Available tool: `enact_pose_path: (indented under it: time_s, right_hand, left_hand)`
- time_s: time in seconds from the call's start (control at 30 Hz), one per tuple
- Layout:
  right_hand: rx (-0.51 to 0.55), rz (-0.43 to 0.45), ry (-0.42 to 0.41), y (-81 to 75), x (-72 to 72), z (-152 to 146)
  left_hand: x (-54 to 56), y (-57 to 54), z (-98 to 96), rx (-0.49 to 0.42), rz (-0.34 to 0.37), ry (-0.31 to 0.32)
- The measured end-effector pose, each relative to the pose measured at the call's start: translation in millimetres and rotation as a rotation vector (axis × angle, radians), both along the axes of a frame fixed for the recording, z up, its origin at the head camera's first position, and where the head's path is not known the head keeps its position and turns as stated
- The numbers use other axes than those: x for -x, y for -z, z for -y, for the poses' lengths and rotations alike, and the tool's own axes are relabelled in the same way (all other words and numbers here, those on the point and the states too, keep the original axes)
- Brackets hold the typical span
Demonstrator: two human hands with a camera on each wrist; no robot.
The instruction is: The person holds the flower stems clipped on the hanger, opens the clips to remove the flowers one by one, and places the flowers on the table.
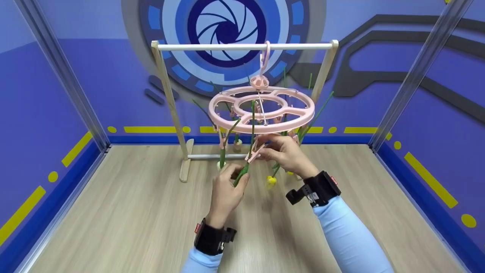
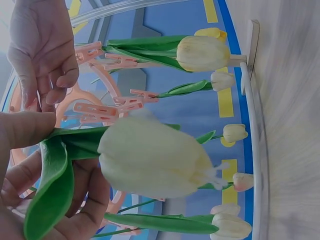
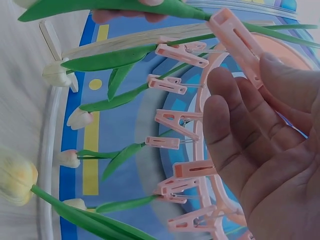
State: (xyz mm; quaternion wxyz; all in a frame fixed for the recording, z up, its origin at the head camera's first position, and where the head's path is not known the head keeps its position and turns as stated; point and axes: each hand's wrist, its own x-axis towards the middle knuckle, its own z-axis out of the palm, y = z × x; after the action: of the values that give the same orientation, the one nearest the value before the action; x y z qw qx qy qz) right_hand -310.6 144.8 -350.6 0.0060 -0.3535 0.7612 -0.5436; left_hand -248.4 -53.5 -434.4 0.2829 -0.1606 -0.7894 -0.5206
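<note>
My left hand [image 1: 228, 185] grips a white artificial tulip [image 2: 145, 155] by its green leaves and stem, its bloom pointing down. The stem runs up past a pink clothespin [image 3: 245, 52] at the front of a round pink hanger [image 1: 242, 127]. With thumb and fingers my right hand [image 1: 288, 153] pinches that clothespin by its upper end. In the right wrist view the clothespin's lower end lies across the tulip's stem. Other tulips hang bloom-down from clothespins around the ring, among them a white tulip [image 2: 202, 53] and a yellow tulip [image 1: 271, 181].
A rack with wooden side posts [image 1: 166, 91] and a white top bar [image 1: 212, 47] carries the hanger by its hook [image 1: 267, 53]. A low white bar [image 1: 216, 156] joins the posts near the wood-grain tabletop [image 1: 132, 212]. Blue patterned panels stand behind and at both sides.
</note>
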Motion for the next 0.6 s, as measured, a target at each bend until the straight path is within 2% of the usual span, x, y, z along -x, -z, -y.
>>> enact_pose_path:
  time_s: [0.3, 0.6]
  right_hand:
    - [0.032, -0.039, -0.012, 2.1, 0.9, 1.2]
    - [0.026, -0.059, 0.010, 4.7, 2.1, 0.6]
  left_hand:
    - [0.8, 1.8, 1.2, -0.004, -0.010, -0.001]
    - [1.6, 2.0, 1.4, -0.008, -0.013, 0.006]
